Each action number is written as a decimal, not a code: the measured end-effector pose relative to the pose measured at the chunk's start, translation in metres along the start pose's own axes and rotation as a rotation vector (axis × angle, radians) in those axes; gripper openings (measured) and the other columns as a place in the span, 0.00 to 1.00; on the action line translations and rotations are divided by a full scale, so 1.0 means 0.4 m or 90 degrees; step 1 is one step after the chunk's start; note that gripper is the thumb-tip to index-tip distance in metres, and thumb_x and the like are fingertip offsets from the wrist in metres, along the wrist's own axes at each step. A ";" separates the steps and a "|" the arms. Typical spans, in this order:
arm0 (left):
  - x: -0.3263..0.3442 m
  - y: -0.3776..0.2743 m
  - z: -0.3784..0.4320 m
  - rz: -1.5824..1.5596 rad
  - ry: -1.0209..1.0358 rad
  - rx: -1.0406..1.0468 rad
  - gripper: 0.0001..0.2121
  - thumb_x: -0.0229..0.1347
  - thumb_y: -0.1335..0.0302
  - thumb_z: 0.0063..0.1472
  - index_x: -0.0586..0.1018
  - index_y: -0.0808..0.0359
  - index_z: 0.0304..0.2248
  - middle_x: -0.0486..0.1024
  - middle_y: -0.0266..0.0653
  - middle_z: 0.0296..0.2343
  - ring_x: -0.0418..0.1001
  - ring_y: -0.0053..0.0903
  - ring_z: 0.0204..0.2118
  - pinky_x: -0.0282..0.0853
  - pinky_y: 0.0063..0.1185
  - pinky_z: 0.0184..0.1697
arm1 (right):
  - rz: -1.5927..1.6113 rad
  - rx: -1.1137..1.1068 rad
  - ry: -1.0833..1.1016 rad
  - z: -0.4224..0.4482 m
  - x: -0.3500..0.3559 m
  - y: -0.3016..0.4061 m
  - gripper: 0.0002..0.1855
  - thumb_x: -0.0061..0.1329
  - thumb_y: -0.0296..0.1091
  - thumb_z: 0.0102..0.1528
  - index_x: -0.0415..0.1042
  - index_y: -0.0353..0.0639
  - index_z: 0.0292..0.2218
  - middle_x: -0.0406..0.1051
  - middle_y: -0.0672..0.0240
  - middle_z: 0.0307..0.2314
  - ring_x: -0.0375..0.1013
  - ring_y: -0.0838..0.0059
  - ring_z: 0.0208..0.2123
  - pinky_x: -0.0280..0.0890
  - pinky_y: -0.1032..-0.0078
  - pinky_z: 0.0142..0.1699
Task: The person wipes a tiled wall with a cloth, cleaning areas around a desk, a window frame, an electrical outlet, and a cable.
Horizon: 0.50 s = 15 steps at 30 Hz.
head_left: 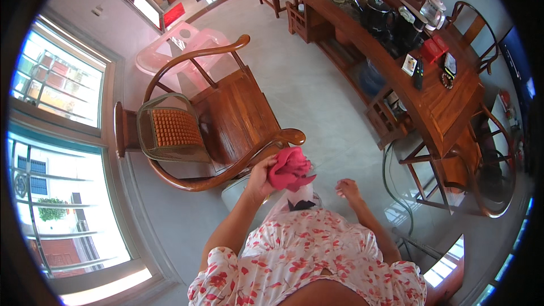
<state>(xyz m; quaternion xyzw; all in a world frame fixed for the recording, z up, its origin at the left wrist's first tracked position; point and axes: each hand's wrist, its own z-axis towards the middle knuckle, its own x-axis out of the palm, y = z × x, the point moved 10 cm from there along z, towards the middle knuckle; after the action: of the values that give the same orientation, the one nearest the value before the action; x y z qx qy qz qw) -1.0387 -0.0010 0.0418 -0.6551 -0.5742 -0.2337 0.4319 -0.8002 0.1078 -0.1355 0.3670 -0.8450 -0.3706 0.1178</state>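
A crumpled pink-red cloth (290, 169) is bunched in my left hand (260, 177), held out in front of my body near the armrest end of a wooden armchair (238, 114). My right hand (347, 188) hangs over the floor to the right of the cloth, with nothing visible in it; its fingers look loosely curled. The chair has a mesh lumbar cushion (174, 128) with brown beads against its backrest. Below the cloth, a pale object (236, 191) beside the chair is partly hidden by my left arm.
A long wooden tea table (450, 106) curves along the right, bearing a black kettle (377, 8), a red box (432, 49) and a remote control (419, 75). A pink plastic high chair (157, 53) stands behind the armchair. A hose (395, 193) lies on the tiled floor.
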 end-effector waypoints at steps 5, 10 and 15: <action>0.076 -0.070 0.100 -0.069 0.093 -0.016 0.16 0.41 0.76 0.55 0.66 0.69 0.44 0.67 0.47 0.42 0.65 0.40 0.45 0.58 0.35 0.52 | 0.042 0.034 -0.068 0.014 -0.058 0.080 0.12 0.41 0.33 0.51 0.68 0.36 0.35 0.70 0.62 0.23 0.67 0.79 0.18 0.60 0.84 0.20; 0.100 -0.141 0.156 -0.126 0.118 -0.043 0.18 0.41 0.72 0.56 0.65 0.71 0.46 0.66 0.49 0.44 0.63 0.41 0.48 0.55 0.37 0.53 | 0.077 0.099 -0.100 0.046 -0.084 0.105 0.12 0.42 0.34 0.51 0.67 0.35 0.35 0.70 0.61 0.23 0.67 0.77 0.17 0.61 0.83 0.19; 0.087 -0.191 0.201 -0.148 0.166 -0.038 0.18 0.40 0.70 0.58 0.66 0.72 0.45 0.66 0.49 0.45 0.63 0.40 0.48 0.54 0.37 0.54 | 0.021 0.055 -0.024 0.132 -0.030 0.173 0.12 0.42 0.35 0.51 0.68 0.35 0.34 0.70 0.63 0.23 0.68 0.77 0.19 0.62 0.82 0.22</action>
<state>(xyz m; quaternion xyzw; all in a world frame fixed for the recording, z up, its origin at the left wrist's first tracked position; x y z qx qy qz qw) -1.1187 0.0828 0.0507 -0.5610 -0.5782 -0.3816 0.4532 -0.8537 0.1763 -0.1224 0.3505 -0.8683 -0.3388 0.0921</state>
